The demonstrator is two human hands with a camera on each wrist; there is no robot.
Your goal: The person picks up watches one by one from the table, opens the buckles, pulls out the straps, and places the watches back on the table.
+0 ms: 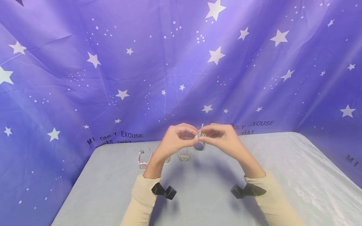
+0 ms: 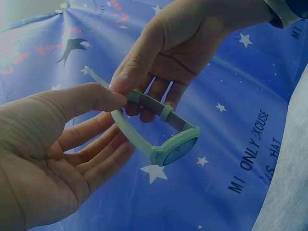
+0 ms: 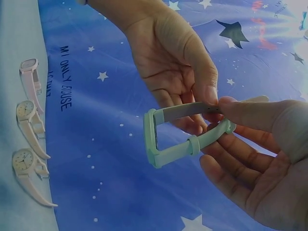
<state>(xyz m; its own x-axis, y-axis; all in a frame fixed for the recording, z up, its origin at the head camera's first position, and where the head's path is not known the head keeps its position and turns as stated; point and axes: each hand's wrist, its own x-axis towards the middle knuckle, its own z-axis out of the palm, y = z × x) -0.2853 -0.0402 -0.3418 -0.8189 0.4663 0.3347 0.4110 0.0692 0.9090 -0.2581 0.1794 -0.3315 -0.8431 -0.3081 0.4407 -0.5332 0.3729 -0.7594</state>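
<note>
A pale green wristwatch (image 1: 199, 146) is held up in the air between both hands, its dial hanging lowest and its strap bent into a loop. My left hand (image 1: 176, 138) pinches the strap between thumb and fingers on one side. From the other side my right hand (image 1: 224, 137) pinches the strap's buckle end. The thumbs meet where the two strap ends overlap. In the left wrist view the watch case (image 2: 177, 147) faces away and down; a strap keeper (image 3: 194, 145) shows in the right wrist view. Fingertips partly hide the buckle.
On the grey-blue covered table (image 1: 203, 194) lie a pink watch (image 1: 143, 165) at left and a cream watch (image 1: 184, 158) nearer the hands. Another pale watch (image 3: 26, 110) lies between them, mostly behind the left wrist in the head view. A purple star-printed curtain (image 1: 158, 69) stands behind.
</note>
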